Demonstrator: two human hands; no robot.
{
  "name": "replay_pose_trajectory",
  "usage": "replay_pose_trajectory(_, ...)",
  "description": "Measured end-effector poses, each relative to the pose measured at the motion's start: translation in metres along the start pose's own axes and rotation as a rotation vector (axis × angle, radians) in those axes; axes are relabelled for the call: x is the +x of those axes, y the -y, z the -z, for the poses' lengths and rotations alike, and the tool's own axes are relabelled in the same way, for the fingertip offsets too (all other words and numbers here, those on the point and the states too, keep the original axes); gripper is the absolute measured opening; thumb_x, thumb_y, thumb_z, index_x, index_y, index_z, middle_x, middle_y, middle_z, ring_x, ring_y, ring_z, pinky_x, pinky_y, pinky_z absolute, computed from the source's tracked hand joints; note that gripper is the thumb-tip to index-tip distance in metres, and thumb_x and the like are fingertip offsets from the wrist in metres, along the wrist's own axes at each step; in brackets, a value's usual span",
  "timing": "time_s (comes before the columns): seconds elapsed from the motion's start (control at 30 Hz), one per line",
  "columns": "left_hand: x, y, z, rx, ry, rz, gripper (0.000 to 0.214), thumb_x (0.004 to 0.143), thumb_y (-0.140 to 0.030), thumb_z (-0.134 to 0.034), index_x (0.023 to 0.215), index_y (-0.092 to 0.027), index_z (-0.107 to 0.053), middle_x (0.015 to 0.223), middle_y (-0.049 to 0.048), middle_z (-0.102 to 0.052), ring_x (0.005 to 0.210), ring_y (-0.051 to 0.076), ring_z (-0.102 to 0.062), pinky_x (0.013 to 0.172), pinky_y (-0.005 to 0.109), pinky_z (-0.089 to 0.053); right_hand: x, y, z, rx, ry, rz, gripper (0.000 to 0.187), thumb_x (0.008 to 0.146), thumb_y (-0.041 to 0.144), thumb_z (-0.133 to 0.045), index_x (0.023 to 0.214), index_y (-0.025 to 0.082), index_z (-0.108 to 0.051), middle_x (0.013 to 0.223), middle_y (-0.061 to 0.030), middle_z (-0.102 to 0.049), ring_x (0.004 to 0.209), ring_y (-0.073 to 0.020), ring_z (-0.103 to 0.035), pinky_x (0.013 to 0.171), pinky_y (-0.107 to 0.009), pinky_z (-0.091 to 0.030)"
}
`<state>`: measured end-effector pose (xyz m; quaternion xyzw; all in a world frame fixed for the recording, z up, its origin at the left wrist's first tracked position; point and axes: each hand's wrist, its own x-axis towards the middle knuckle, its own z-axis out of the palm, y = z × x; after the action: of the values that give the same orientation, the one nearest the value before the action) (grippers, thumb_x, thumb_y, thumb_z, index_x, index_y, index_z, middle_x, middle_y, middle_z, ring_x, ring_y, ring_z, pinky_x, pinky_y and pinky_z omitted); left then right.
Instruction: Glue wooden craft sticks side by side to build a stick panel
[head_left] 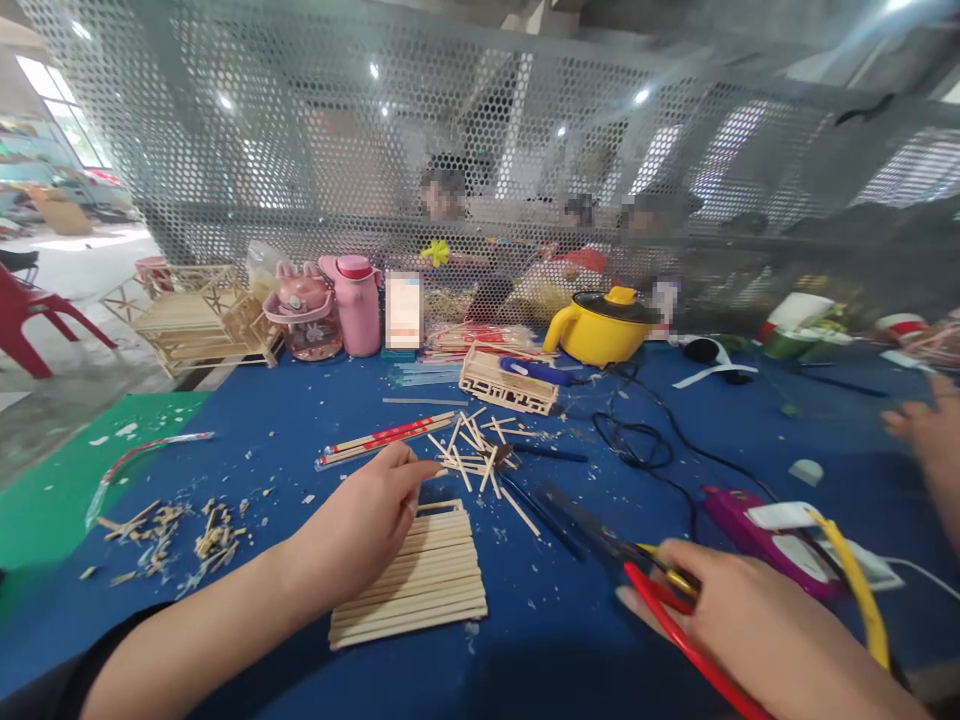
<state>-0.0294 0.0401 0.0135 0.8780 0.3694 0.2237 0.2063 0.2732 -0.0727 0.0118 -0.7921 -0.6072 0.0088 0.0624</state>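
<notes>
My left hand (379, 515) is closed in a pinch beside a pile of short wooden sticks (469, 465); whatever its fingertips hold is too small to make out. Partly under that hand lies a flat panel of sticks (427, 590) joined side by side, with a gap near its far edge. My right hand (720, 600) grips a cutting tool (664, 600) with red handles and a yellow part. Its long grey front end is blurred and points toward the pile. Dark-blue-handled pliers (544, 515) lie spread open among the sticks.
Red-wrapped stick bundles (390, 435), a small stick-built piece (506, 385), a blue glue gun (536, 371) and its cord stand behind. A yellow pot (604, 335) and pink bottle (358, 310) line the mesh screen. At right are a purple power strip (772, 540) and another person's hand (926, 430). Scraps (217, 535) lie left.
</notes>
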Motion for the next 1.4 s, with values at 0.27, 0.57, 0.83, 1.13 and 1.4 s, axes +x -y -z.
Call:
replay_pose_trajectory(0.27, -0.006, 0.008, -0.007, 0.029, 0.077, 0.042, 0.04, 0.086, -0.004, -0.039, 0.117, -0.019, -0.061, 0.097, 0.0046, -0.068, 0.09, 0.019, -0.064, 0.078, 0.03, -0.05, 0.042, -0.015, 0.009, -0.283, 0.211, 0.069, 0.021, 0.078, 0.039, -0.057, 0.076, 0.021, -0.068, 0.071, -0.0099, -0.074, 0.064, -0.0308, -0.07, 0.05, -0.035, -0.046)
replay_pose_trajectory(0.57, -0.009, 0.013, -0.026, -0.051, -0.065, 0.034, 0.023, 0.088, -0.012, -0.05, 0.103, -0.019, -0.066, 0.093, 0.0034, -0.072, 0.086, 0.017, -0.065, 0.077, 0.028, -0.05, 0.06, 0.077, 0.016, -0.077, 0.104, 0.409, 0.019, 0.086, 0.033, -0.052, 0.097, 0.028, -0.068, 0.09, -0.0022, -0.076, 0.081, -0.0273, -0.071, 0.065, -0.038, -0.053)
replay_pose_trajectory(0.83, 0.0, 0.012, -0.025, -0.135, -0.031, -0.109, 0.019, 0.091, -0.015, -0.051, 0.1, -0.021, -0.067, 0.089, 0.0012, -0.072, 0.082, 0.015, -0.065, 0.074, 0.025, -0.049, 0.058, 0.111, -0.032, 0.577, 0.151, 0.621, 0.019, 0.091, 0.023, -0.052, 0.097, 0.027, -0.07, 0.094, 0.0029, -0.074, 0.088, -0.0133, -0.068, 0.079, -0.024, -0.05)
replay_pose_trajectory(1.13, -0.039, 0.045, 0.014, -0.031, -0.236, 0.376, 0.024, 0.094, -0.029, -0.045, 0.105, -0.022, -0.065, 0.094, 0.0031, -0.07, 0.084, 0.017, -0.063, 0.074, 0.028, -0.048, 0.061, 0.11, -0.039, 0.614, 0.09, 0.598, 0.018, 0.087, 0.018, -0.052, 0.084, 0.026, -0.068, 0.082, 0.0047, -0.074, 0.075, -0.012, -0.068, 0.07, -0.022, -0.052)
replay_pose_trajectory(1.4, -0.056, 0.045, 0.007, -0.272, -0.062, 0.571, 0.025, 0.09, -0.037, -0.049, 0.103, -0.023, -0.065, 0.082, 0.0004, -0.067, 0.067, 0.014, -0.06, 0.058, 0.024, -0.046, 0.062, 0.109, -0.047, 0.62, 0.052, 0.572, 0.014, 0.085, 0.023, -0.058, 0.088, 0.029, -0.071, 0.082, 0.0052, -0.075, 0.074, -0.0129, -0.071, 0.068, -0.021, -0.055)
